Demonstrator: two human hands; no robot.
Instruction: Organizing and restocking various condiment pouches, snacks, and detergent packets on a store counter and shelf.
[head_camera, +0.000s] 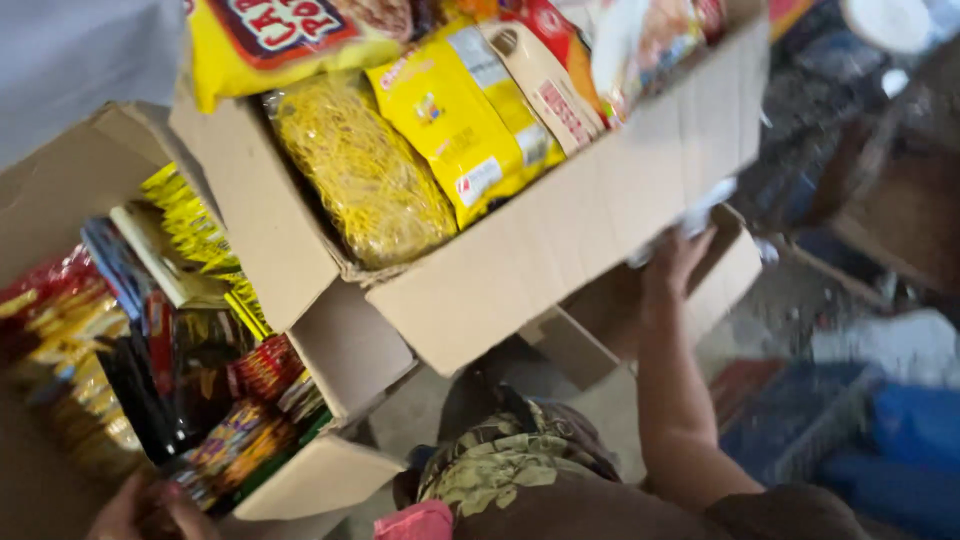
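Cardboard box of noodle packets, held chest-high, looks bulky, light, floppy-flapped; right hand grips its far wall, best supported underneath; left hand low by second box, grip unclear.

Noodle bag: clear bag of thin yellow noodles, far centre, lying tilted.
Yellow packet: bright yellow packet, just right of the noodles and touching them.
Big yellow bag, far left of centre, resting above the noodles and cut off by the top edge.
Beige packet, standing on edge, right of the yellow packet.
White round thing, far right corner, blurred.
Brown board, right, on the floor clutter.
White sheet, right, nearer than the board.
Blue shapes, near right, too blurred to tell their kind.
Camouflage cloth, near centre.
Pink cloth, near edge, just left of the camouflage.
Grey surface, far left.
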